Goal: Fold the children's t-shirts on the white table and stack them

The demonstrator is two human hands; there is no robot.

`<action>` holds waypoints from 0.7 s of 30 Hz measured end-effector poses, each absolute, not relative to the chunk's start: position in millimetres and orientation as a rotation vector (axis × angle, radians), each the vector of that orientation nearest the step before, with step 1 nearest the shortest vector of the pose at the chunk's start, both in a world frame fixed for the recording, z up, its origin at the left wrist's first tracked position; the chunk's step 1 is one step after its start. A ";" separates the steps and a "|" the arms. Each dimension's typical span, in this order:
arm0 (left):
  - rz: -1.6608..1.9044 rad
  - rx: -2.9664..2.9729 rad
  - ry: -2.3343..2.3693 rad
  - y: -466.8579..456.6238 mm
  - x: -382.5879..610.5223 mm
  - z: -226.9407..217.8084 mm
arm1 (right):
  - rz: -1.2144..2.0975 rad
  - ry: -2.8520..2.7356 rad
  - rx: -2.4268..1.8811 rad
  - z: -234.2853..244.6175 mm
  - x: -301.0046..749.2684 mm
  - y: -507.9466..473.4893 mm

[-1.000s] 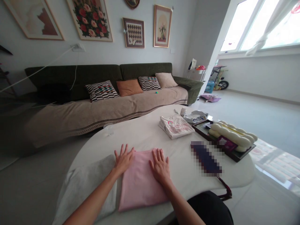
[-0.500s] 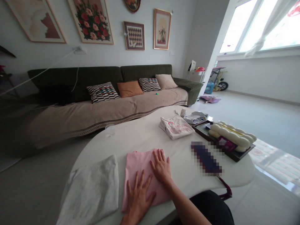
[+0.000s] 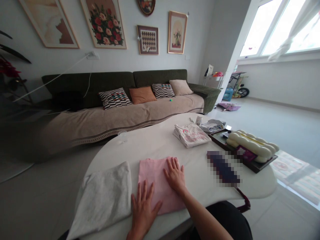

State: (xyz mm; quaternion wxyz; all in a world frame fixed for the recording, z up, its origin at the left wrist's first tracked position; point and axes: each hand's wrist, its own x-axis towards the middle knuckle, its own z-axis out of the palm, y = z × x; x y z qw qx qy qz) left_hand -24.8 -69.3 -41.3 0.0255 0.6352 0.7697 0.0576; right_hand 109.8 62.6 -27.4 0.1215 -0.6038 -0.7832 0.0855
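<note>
A folded pink garment (image 3: 152,170) lies flat on the white table (image 3: 155,140), close to me. My left hand (image 3: 144,206) rests on its lower left edge, fingers spread. Flat on its upper right part lies my right hand (image 3: 175,175), fingers stretched out. Neither hand grips the cloth. Left of the pink garment is a grey garment (image 3: 107,196), laid out with its lower corner at the table's near edge. Farther back sits a small stack of folded white clothes (image 3: 192,135) with pink print on top.
At the table's right stands a dark tray (image 3: 257,166) holding a cream puffy tissue-box cover (image 3: 252,143). A blurred-out dark object (image 3: 223,168) lies nearer me. A small clear cup (image 3: 122,136) stands at the left edge. Behind the table is a sofa (image 3: 160,75) with cushions.
My left hand has slid down and left relative to the pink garment, toward its edge. The right hand stays in about the same place on it. The view has shifted slightly.
</note>
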 end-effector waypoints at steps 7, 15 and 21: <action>0.270 2.001 2.373 -70.6 -25.0 -38.1 | 0.277 -2.293 -1.777 -23.8 109.9 62.0; 0.298 2.013 2.369 -70.4 -26.7 -40.3 | 0.267 -2.295 -1.795 -26.2 109.2 62.7; 0.292 2.008 2.369 -69.5 -27.2 -44.7 | 0.263 -2.294 -1.782 -24.4 109.6 62.4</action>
